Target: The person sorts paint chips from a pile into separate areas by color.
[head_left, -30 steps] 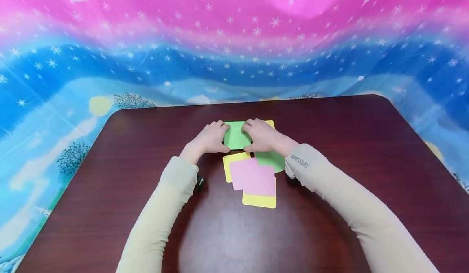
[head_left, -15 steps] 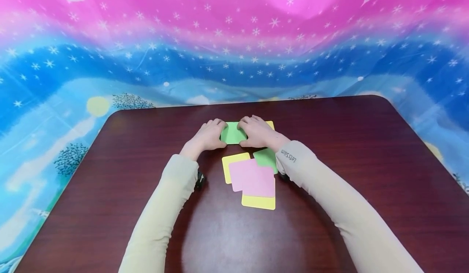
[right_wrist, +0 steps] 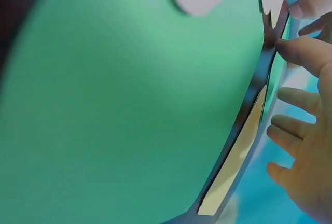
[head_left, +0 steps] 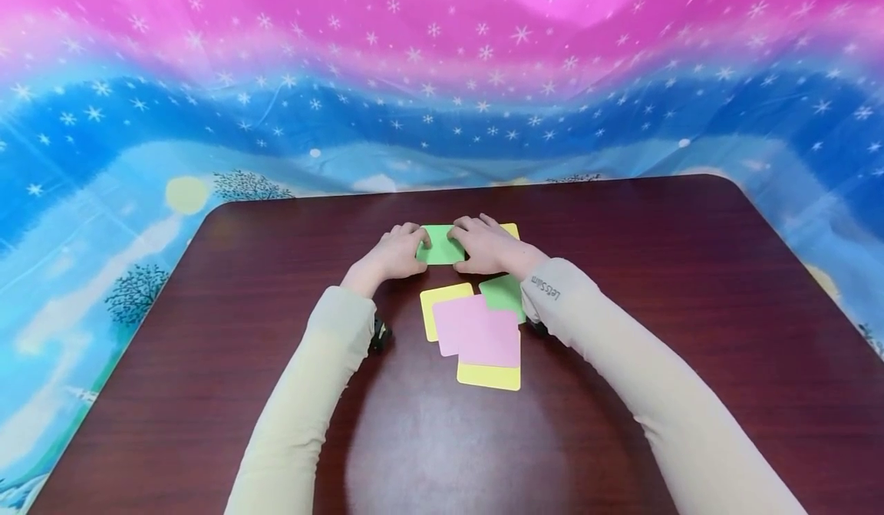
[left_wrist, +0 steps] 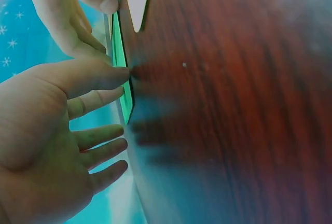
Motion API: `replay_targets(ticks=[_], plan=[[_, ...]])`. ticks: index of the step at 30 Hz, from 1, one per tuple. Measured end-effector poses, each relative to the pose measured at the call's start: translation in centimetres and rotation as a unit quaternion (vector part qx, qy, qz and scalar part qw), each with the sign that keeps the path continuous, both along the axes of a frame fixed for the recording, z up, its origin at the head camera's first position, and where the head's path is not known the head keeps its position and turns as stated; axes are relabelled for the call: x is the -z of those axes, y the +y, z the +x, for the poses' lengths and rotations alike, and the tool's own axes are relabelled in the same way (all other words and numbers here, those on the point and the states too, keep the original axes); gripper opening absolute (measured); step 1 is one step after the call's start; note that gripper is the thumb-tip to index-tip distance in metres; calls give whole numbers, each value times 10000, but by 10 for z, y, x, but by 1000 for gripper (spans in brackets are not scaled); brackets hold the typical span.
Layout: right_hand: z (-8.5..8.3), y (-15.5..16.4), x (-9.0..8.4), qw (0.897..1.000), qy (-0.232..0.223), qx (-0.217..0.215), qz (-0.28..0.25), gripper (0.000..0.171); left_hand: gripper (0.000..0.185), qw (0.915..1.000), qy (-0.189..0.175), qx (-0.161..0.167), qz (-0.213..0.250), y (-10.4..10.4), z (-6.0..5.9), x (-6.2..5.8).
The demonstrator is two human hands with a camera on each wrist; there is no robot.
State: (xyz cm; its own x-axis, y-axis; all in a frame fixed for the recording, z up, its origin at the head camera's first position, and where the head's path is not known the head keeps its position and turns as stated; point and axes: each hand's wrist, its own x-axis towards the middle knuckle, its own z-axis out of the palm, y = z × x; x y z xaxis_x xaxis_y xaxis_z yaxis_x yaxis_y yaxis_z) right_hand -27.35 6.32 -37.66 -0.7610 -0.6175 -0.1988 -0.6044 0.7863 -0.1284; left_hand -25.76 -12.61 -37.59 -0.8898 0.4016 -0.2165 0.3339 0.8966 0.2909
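The green card [head_left: 440, 248] lies between the two hands near the far side of the dark table [head_left: 642, 269], its left end at the left hand's fingertips and its right end at the right hand's. The left hand [head_left: 394, 254] holds its end lightly, thumb by the near edge and forefinger bent onto the face; the wrist view shows the other three fingers straight and spread. The right hand [head_left: 489, 246] grasps the other end likewise, its thumb near the closer edge and its remaining fingers extended; how hard either presses, I cannot tell. A yellow card [head_left: 511, 229] peeks out past the right knuckles, mostly hidden. On the near side of both thumbs lies a loose overlapping group: a second green card [head_left: 502, 294] close to the right wrist, two pink cards [head_left: 476, 331] in the middle, and yellow cards [head_left: 489, 377] showing from beneath. The held card should be light, thin and fairly stiff, easily creased at the corners and apt to slide on the smooth tabletop, so a gentle hold suits it: fingertips at opposite ends, thumbs along the near edge, with no squeezing inward that might bow it.
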Motion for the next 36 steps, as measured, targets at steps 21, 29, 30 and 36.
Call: replay_targets(ticks=[21,29,30,36], plan=[[64,44,-8,9940,467,-504,-855,50,50,9880,734,1352,-155,24,64,-12],[88,60,-5,9931,396,-506,-977,56,57,9831,775,1635,-286,34,80,-7],[90,63,-5,9933,378,-494,-972,59,58,9826,769,1669,-260,36,82,-7],[101,74,-3,9956,235,-477,-776,69,70,9783,766,1904,-288,44,93,-7]])
